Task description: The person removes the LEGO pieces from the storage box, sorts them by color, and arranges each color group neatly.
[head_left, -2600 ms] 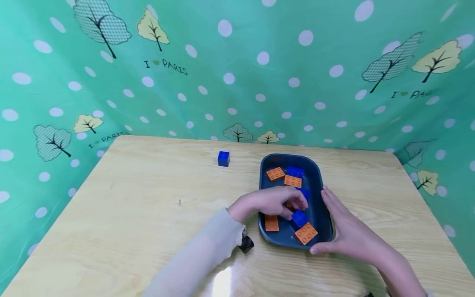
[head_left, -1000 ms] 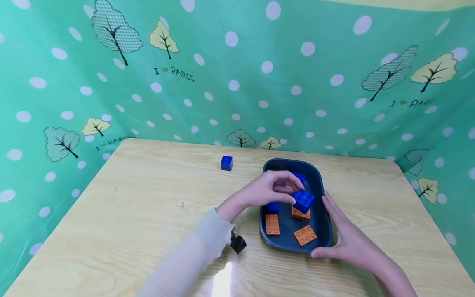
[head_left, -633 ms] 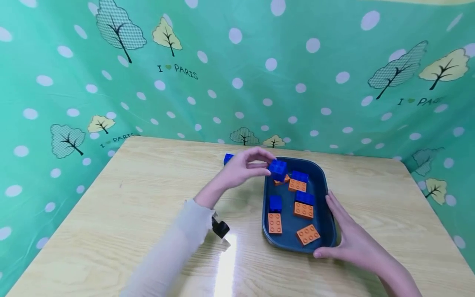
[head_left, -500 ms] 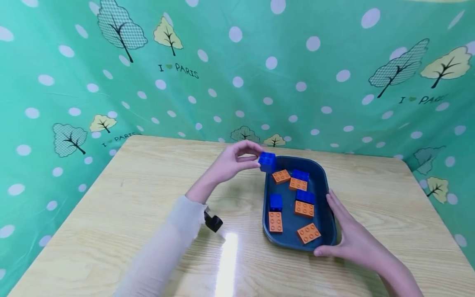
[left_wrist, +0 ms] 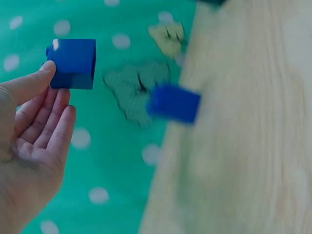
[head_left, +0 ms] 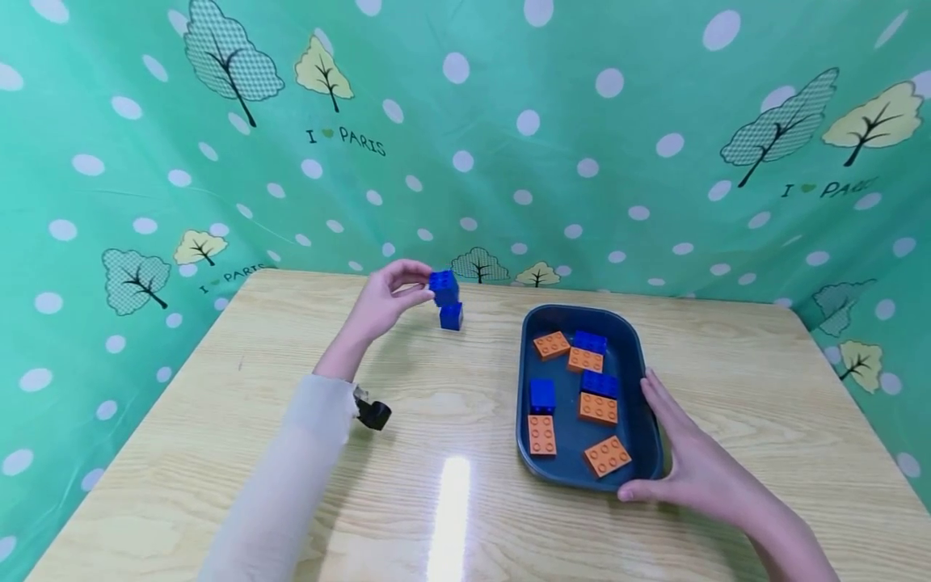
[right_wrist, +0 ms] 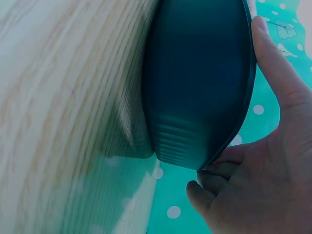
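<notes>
In the head view my left hand (head_left: pixel 385 303) pinches a blue toy building brick (head_left: pixel 443 288) by its left side, thumb in front and fingers behind. The left wrist view shows this held brick (left_wrist: pixel 73 63) raised at the thumb tip. A second blue brick (head_left: pixel 451 316) stands on the table just below and in front of it, overlapping it in the head view. My right hand (head_left: pixel 687 457) holds the near right corner of a dark blue tray (head_left: pixel 650 420), fingers along its side and thumb at the front rim.
Inside the tray lie several orange bricks (head_left: pixel 607 457) and blue bricks (head_left: pixel 541 395). The wooden table (head_left: pixel 407 453) ends at the back against a green dotted cloth (head_left: pixel 407 145). A black wrist device (head_left: pixel 374 414) hangs by the left sleeve (head_left: pixel 291 469).
My left hand has lifted a blue brick out of the tray and carried it left and back, close to the lone blue brick. The right hand has stayed at the tray.
</notes>
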Demonstrator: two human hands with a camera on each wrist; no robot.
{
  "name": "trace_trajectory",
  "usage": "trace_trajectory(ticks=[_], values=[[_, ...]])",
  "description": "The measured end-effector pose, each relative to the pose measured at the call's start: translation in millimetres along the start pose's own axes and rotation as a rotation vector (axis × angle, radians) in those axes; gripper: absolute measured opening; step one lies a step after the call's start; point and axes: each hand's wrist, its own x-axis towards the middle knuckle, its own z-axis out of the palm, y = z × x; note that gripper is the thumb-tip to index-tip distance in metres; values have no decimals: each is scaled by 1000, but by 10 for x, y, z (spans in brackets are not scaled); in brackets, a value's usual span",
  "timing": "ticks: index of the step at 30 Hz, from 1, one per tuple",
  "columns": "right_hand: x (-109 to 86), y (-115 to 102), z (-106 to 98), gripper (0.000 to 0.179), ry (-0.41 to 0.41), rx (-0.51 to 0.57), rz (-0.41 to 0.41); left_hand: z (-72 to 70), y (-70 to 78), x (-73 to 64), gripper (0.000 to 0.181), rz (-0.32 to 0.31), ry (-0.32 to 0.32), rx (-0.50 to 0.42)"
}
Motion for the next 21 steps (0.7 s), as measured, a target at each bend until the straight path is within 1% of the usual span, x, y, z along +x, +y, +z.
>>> trace_trajectory(ticks=[4,9,11,13,15,18,21], values=[[3,0,-2,137,-4,-5,2,-164,-196,15,38,-59,32,68],[-1,-4,-17,137,-5,-10,9,-260,-387,70,39,-126,26,129],[-2,-4,-21,137,-4,-2,9,-268,-450,91,39,-171,7,163],[1,-1,-19,137,-6,7,11,-263,-507,107,38,-216,-30,206],[5,0,-16,137,-11,13,14,-244,-545,116,39,-241,-69,250],[7,-1,-16,137,-13,12,22,-219,-554,124,38,-238,-115,296],[2,-1,-16,137,-12,12,27,-201,-541,133,38,-231,-131,309]])
